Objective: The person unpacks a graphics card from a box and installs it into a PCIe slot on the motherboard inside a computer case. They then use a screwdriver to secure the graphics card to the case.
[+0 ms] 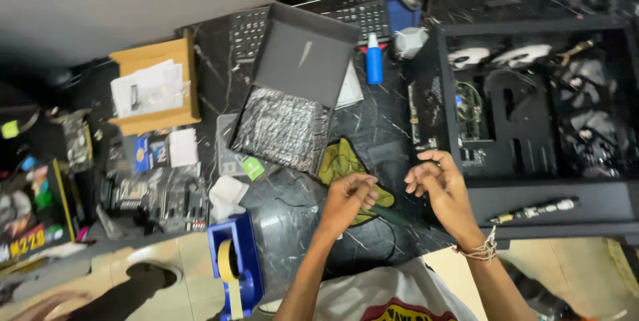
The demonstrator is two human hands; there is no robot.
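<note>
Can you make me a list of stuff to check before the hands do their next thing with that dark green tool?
1. Left hand has a firm grip on the dark green tool: ok, fingers are closed round it.
2. Right hand is free: ok, open, holding nothing.
3. Computer case lies open within reach: ok, just beside the right hand.
4. Screwdriver rests steady on the case edge: ok.
5. Tool tip fits the part: cannot tell, the tip is too dark.
6. Blue bottle stands upright, away from the hands: ok.
</note>
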